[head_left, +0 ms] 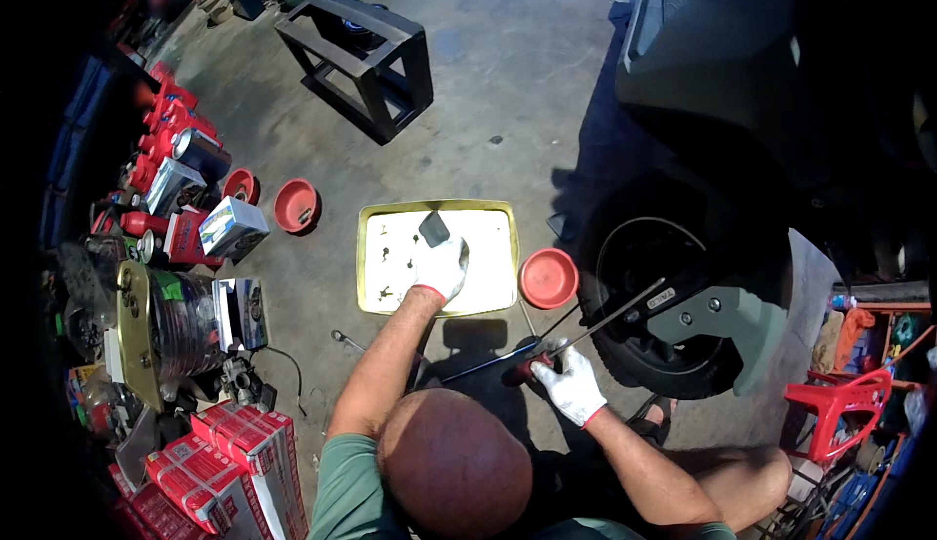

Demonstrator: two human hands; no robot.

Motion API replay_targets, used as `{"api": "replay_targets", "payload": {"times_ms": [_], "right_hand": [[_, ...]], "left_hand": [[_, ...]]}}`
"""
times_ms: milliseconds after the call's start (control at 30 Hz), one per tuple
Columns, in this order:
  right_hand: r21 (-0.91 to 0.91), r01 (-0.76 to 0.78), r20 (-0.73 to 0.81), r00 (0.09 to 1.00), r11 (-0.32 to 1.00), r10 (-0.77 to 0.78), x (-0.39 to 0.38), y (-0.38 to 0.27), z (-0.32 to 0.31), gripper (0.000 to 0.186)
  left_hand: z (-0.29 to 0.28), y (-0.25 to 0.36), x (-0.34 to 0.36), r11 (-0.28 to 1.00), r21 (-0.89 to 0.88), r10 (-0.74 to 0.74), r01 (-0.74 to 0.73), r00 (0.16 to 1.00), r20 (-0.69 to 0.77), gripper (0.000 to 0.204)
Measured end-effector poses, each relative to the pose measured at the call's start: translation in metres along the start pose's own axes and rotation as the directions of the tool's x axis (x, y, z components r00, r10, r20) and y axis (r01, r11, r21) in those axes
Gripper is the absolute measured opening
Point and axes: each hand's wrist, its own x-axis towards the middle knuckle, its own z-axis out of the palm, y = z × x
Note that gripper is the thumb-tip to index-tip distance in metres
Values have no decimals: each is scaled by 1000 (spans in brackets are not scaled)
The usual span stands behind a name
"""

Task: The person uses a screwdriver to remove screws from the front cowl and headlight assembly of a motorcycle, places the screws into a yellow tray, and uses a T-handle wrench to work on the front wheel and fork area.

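Note:
My left hand [441, 267], in a white glove with a red cuff, reaches over a yellow-rimmed tray [508, 291] with a bright white inside. At its fingertips is a small dark grey four-sided piece [433, 229]; the fingers' grip on it is partly hidden. Several small dark fasteners [386, 293] lie scattered in the tray, left of the hand. My right hand [571, 384], gloved alike, is closed around a long screwdriver [615, 313]. Its dark red handle sticks out to the left of the hand, and its shaft slants up right toward the wheel.
A vehicle's wheel [625, 355] with a grey-green cover stands at right. Beside the tray sits a red bowl [549, 278]. A long rod-shaped tool [488, 362] lies before me. Farther off is a black metal frame [366, 77]. Boxes [232, 228] and bottles line the left; a red stool [839, 408] stands right.

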Motion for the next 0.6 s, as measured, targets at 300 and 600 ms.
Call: {"api": "replay_targets", "payload": {"times_ms": [300,600], "right_hand": [[-74,-53,74,996,996,58,-3,3,-5,40],[-116,5,46,999,993,0,-23,7,-13,33]], "left_hand": [[30,2,8,926,330,174,-182,983,54,15],[1,-9,-25,-43,-924,112,380,921,374,10]]}}
